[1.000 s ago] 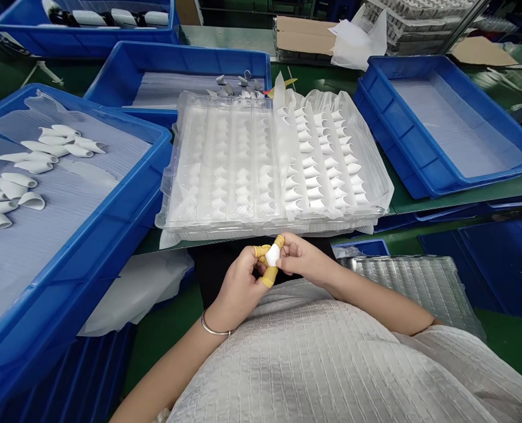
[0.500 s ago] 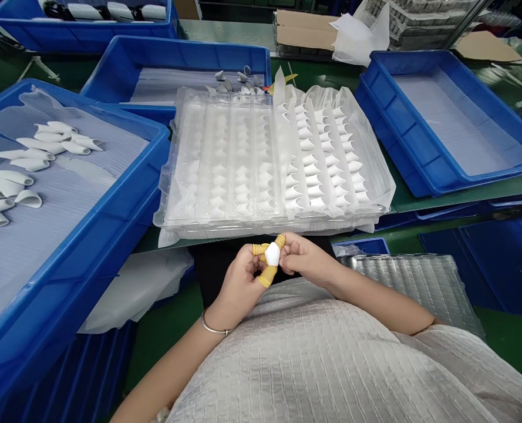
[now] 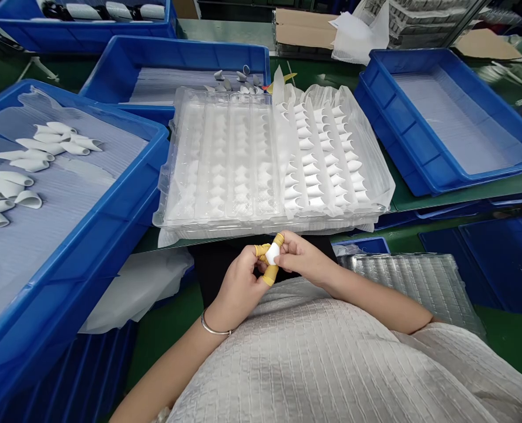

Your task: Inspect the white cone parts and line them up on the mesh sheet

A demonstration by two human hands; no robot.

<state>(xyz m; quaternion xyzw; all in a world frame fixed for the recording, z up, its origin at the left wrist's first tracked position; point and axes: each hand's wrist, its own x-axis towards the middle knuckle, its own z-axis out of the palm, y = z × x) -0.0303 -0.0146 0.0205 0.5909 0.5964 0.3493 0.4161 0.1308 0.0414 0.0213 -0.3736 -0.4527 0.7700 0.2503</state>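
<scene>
Between my two hands, just in front of the table edge, is a small white moulded part (image 3: 272,253) with a smooth surface. My left hand (image 3: 248,271), with yellow finger cots on thumb and fingers, pinches it from the left and below. My right hand (image 3: 299,256) grips its right side, with a yellow-covered index finger on top and the bare thumb against its face. Beyond them lies a clear plastic tray (image 3: 167,194) under thin white wrapping. White curved parts (image 3: 315,180) stand in rows in its right half.
To the left, a blue bin (image 3: 124,232) contains loose white tube-like parts (image 3: 51,139). Another blue bin (image 3: 190,53) behind the tray holds small grey-white pieces. Stacked blue bins (image 3: 414,138) with a paper lining stand at right. Clear trays (image 3: 419,282) lie lower right.
My right thumb has moved left onto the white part and now covers some of it. The part has tilted slightly, and my left hand has shifted a little to the right.
</scene>
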